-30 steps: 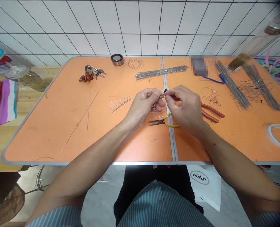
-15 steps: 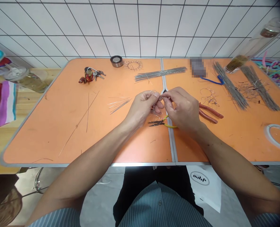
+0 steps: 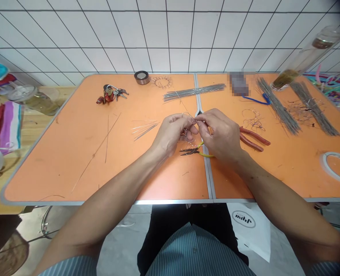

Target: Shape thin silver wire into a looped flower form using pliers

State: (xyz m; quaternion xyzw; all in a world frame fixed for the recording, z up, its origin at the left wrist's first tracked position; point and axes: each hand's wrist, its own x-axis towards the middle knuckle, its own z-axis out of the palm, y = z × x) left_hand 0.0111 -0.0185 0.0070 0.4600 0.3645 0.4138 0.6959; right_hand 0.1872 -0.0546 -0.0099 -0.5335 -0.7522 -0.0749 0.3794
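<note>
Over the middle of an orange desk (image 3: 101,168), the left hand (image 3: 172,132) and right hand (image 3: 220,132) meet fingertip to fingertip, fingers of both pinched on a small piece of thin wire (image 3: 190,117) held between them, above yellow-handled pliers (image 3: 200,152); red-handled pliers (image 3: 253,138) lie just right

Wall: white square tiles (image 3: 158,30) with dark grout lines, evenly lit.
Table: orange folding top (image 3: 72,161) (two halves joined by a metal seam), grey rim.
Floor: grey concrete (image 3: 120,245) below.
Left: pale wooden surface (image 3: 34,126).
</note>
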